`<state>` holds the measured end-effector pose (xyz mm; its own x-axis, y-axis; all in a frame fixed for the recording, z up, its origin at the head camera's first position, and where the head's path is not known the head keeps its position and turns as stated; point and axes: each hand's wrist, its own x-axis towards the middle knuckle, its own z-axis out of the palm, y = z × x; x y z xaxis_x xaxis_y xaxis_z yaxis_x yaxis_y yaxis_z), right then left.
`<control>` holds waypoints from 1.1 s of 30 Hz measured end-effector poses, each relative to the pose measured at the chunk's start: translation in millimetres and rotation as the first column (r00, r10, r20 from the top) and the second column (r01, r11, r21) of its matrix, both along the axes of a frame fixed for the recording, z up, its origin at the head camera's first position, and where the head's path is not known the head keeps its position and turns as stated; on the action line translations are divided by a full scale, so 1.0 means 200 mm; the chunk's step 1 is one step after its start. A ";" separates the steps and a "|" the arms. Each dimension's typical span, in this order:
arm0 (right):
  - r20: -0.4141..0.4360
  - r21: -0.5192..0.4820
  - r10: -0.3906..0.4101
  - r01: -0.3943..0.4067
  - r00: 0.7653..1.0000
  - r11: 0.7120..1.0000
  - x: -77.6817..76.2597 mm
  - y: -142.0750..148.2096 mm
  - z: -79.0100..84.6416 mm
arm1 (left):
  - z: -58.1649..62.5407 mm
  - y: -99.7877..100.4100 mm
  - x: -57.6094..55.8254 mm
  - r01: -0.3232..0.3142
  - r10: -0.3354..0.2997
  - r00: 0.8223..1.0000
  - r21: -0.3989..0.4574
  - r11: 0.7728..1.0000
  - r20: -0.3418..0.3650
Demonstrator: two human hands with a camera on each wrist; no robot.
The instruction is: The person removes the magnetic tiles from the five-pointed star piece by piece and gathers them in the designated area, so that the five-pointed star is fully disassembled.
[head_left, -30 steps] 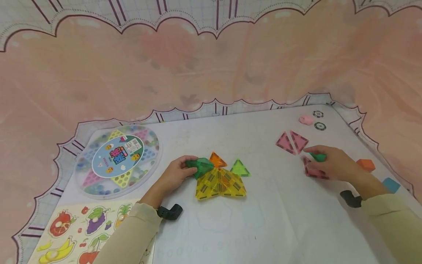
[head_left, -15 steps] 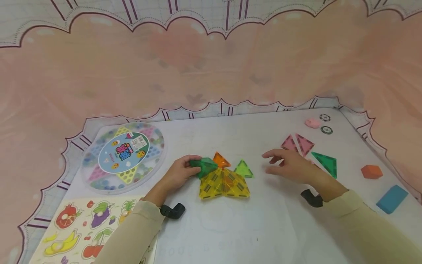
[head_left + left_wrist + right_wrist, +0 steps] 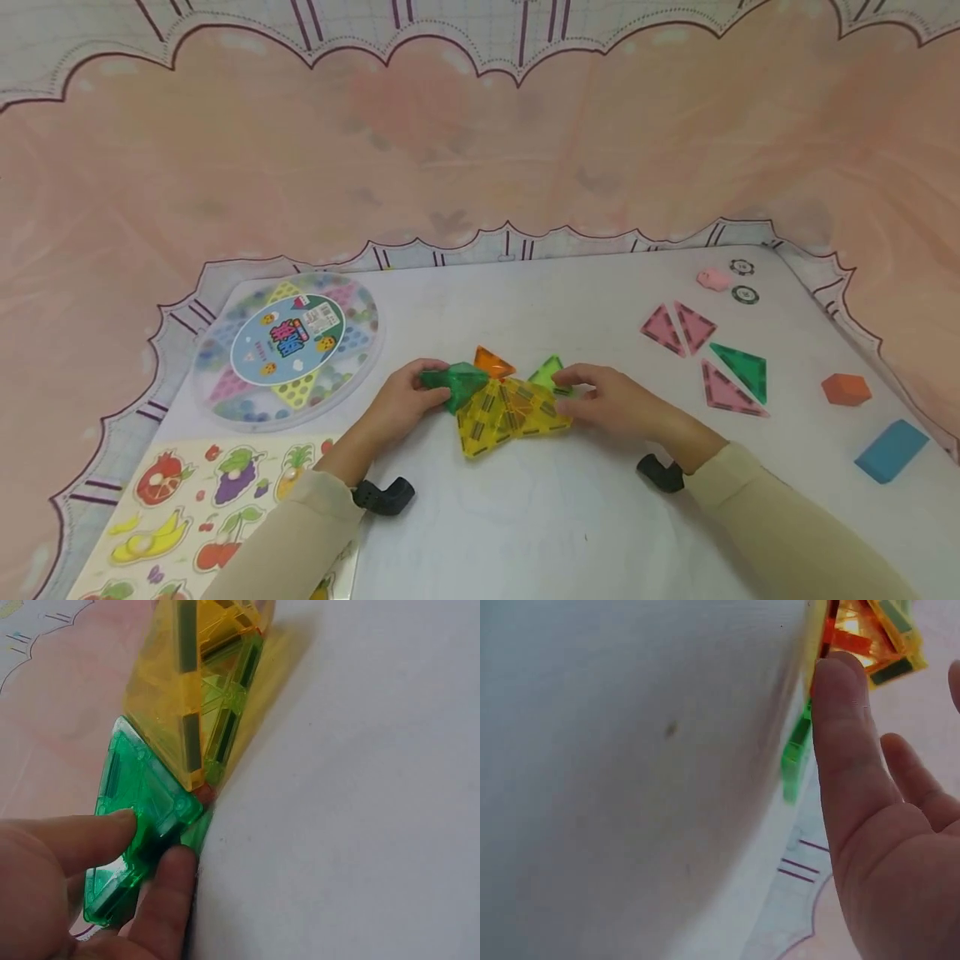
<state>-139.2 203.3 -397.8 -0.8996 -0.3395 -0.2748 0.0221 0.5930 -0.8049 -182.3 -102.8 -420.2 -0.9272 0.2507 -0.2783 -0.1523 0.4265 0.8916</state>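
Note:
My left hand [image 3: 405, 400] pinches a translucent green magnetic tile piece [image 3: 146, 787] between thumb and fingers. In the left wrist view, the piece's corner meets the yellow magnetic tile structure [image 3: 498, 421], which stands up from the table at a slant. At that structure's right side is my right hand [image 3: 611, 400], fingers extended. One fingertip touches the yellow and orange tiles [image 3: 859, 641] in the right wrist view, and a gap separates it from the other fingers. An orange triangle tile [image 3: 493, 362] lies behind the structure. A light green triangle tile [image 3: 545, 372] is partly hidden by my right hand.
Pink triangle tiles [image 3: 696, 327] and a green triangle tile [image 3: 742, 371] lie to the right. Beyond are an orange block [image 3: 846, 389], a blue block [image 3: 891, 451] and a pink figure [image 3: 713, 279]. At left sit a round game box [image 3: 367, 350] and a fruit puzzle board [image 3: 191, 458].
My right hand has put down the green triangle beside the pink tiles and come left to the yellow structure. That structure has turned slightly; my left hand keeps its hold.

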 end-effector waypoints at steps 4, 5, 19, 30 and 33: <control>0.010 -0.025 -0.001 0.002 1.000 1.000 -0.04 -0.03 -0.02 | -0.01 -0.01 0.02 -0.010 0.005 0.998 0.079 0.997 0.058; 0.009 -0.025 0.004 -0.003 1.000 1.000 -0.05 -0.04 -0.02 | -0.01 -0.02 0.02 -0.007 0.001 0.998 0.094 0.996 0.066; 0.080 -0.084 0.031 -0.024 0.996 0.996 -0.12 -0.08 -0.03 | -0.02 -0.04 0.02 0.027 -0.056 0.992 0.239 0.971 0.116; 0.011 -0.031 0.006 -0.005 1.000 1.000 -0.12 -0.07 0.00 | -0.02 -0.04 0.02 0.024 -0.046 0.994 0.207 0.978 0.099; -0.013 -0.018 0.018 -0.019 1.000 1.000 -0.11 -0.07 0.00 | -0.03 -0.04 0.02 0.029 -0.049 0.994 0.196 0.980 0.094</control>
<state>-160.5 189.7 -397.3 -0.8963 -0.3611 -0.2572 0.0012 0.5782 -0.8159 -178.3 -110.2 -425.6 -0.8862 0.3445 -0.3097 -0.2297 0.2537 0.9396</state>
